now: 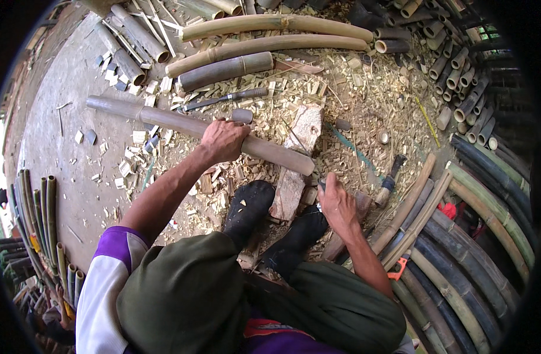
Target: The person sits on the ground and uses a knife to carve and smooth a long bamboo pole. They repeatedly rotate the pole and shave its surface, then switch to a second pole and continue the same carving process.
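My left hand (223, 140) is closed over a long brown bamboo pole (176, 123), which slants from the upper left down toward the middle. Near its right end, the pole lies across a rough pale wooden block (306, 127). My right hand (339, 206) is closed just beyond that end, below and to the right of it. A small dark tip pokes out between its fingers, too little of it to name. My feet, in dark socks (247, 209), stand on both sides of the block's near part.
Wood chips (364, 88) cover the floor around me. Beyond the pole lie a chisel-like tool (223, 99) and cut bamboo lengths (276, 42). A dark-handled tool (391, 180), a yellow measuring tape (428, 122) and an orange-handled saw (398, 267) are on the right, near stacked bamboo (459, 265).
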`<state>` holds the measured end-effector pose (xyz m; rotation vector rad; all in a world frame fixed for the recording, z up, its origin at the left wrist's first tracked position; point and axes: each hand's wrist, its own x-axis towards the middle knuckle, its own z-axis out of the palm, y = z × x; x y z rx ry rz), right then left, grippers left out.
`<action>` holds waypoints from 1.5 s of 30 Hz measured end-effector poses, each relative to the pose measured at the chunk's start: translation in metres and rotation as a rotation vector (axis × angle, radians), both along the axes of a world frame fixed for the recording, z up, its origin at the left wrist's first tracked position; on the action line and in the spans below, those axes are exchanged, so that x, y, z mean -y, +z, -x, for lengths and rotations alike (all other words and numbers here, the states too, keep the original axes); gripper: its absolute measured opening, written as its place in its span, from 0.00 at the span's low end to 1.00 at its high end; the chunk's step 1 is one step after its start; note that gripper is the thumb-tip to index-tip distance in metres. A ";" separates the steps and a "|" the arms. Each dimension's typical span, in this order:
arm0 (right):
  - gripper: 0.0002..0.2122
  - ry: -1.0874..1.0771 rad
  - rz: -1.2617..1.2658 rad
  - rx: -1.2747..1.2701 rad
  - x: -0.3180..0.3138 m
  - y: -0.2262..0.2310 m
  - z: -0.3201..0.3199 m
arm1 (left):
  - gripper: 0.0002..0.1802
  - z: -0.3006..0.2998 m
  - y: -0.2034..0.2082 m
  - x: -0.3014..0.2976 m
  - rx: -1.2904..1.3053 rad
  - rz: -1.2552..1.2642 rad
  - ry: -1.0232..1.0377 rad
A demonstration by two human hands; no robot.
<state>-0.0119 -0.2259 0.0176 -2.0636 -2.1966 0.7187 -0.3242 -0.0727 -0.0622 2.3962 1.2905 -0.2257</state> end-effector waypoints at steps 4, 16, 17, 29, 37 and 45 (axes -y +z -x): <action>0.17 -0.033 0.101 0.019 -0.018 0.030 0.019 | 0.11 0.011 -0.014 0.008 0.094 -0.113 0.015; 0.14 -0.068 0.219 0.080 -0.014 0.028 0.013 | 0.11 0.014 -0.024 0.019 0.142 -0.235 0.032; 0.15 -0.076 0.158 0.019 -0.018 0.044 0.021 | 0.12 0.016 -0.027 0.020 0.172 -0.323 0.034; 0.17 -0.068 0.362 0.204 -0.013 0.018 0.009 | 0.14 0.018 -0.052 0.033 0.238 -0.625 0.060; 0.23 0.039 -0.125 -0.006 -0.008 0.040 0.038 | 0.13 0.016 -0.042 0.037 0.198 -0.567 0.090; 0.15 -0.049 0.150 0.046 -0.020 0.055 0.037 | 0.12 0.017 -0.046 0.039 0.225 -0.586 0.091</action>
